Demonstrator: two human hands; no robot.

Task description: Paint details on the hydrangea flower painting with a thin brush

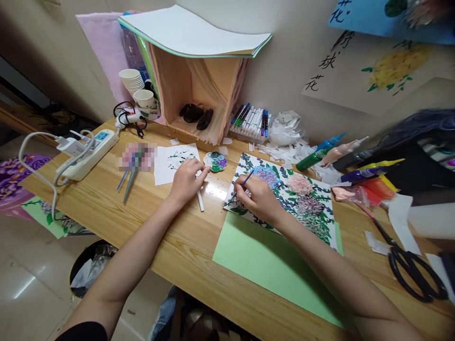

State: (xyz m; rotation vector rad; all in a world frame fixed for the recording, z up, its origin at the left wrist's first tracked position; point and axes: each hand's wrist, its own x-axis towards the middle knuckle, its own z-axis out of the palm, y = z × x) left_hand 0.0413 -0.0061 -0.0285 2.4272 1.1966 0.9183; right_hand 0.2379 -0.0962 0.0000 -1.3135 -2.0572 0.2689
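A thin blue brush (248,178) is pinched in my right hand (259,199), over the left part of a floral picture (308,189) with pink, blue and dark blossoms and green leaves. That picture lies on a light green sheet (263,265). My left hand (189,180) rests at the edge of a paint-marked white paper (164,166), beside a small round palette (215,161) with green and purple paint. A white stick (201,200) lies just under my left hand; whether the fingers hold it is unclear.
Brushes (132,177) and a power strip (93,154) are on the left. Behind stand an open box (199,85), paper cups (144,98) and markers (252,121). Paint tubes (314,158) and black scissors (412,272) lie right. A bin (73,274) is below the table edge.
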